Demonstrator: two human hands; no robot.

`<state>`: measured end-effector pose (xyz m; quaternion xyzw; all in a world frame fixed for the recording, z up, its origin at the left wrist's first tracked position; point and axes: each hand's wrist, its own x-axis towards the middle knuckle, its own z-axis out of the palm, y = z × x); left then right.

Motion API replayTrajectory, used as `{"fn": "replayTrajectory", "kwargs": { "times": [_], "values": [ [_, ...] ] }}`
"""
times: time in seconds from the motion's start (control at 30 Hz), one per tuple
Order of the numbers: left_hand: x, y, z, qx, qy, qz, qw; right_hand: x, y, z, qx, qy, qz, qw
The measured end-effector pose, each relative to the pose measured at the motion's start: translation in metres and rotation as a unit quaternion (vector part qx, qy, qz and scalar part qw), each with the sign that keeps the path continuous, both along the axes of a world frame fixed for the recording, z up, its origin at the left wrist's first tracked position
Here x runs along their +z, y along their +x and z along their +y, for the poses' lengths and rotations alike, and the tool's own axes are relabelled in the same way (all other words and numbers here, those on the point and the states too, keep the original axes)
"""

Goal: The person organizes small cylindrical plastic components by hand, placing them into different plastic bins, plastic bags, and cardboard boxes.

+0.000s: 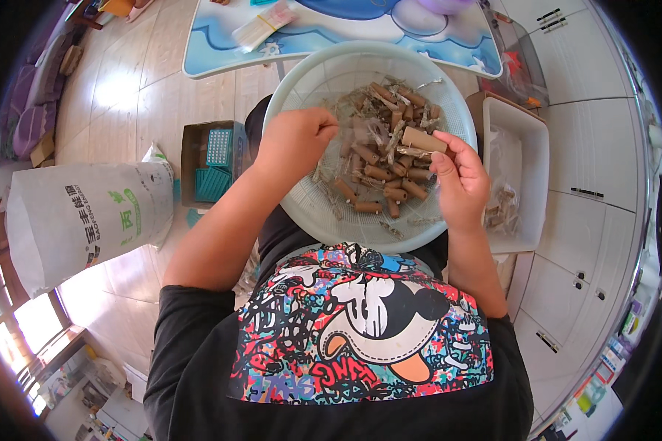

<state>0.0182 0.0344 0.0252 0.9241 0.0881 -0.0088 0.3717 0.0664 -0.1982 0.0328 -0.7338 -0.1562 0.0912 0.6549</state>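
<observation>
A large pale green plastic basin [457, 95] with a mesh-patterned inside sits at my lap. Small brown cylinders [376, 173] and dried, greyish plant sprigs [343, 106] lie mixed in it. My right hand [463, 184], over the basin's right side, pinches a brown cylinder [422, 140] between thumb and fingers. A dried sprig lies just under that cylinder; whether the hand grips it too is unclear. Over the left side, my left hand [296, 140] is closed with fingertips pressed together. Anything within those fingers is hidden.
Beyond the basin stands a blue-and-white table [309, 44] bearing a clear packet [265, 29]. At right is a white bin [535, 176] with plastic-wrapped contents. To the left are a cardboard box [191, 147] holding teal perforated trays [219, 148] and a white woven sack [88, 213].
</observation>
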Motion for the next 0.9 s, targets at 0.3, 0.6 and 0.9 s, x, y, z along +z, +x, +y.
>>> {"fn": "replayTrajectory", "kwargs": {
  "times": [0.3, 0.6, 0.9],
  "values": [
    [-0.027, -0.001, -0.014, 0.099, -0.557, 0.145, 0.812, 0.001, -0.003, 0.001, 0.01, 0.016, -0.044, 0.999],
    [-0.039, 0.015, -0.049, 0.241, -0.583, 0.072, 0.773, -0.003, -0.003, -0.006, -0.02, 0.022, -0.03, 0.999],
    [-0.042, 0.02, -0.052, 0.166, -0.668, 0.076, 0.721, -0.002, -0.001, -0.01, -0.032, 0.04, -0.019, 0.998]
  ]
}}
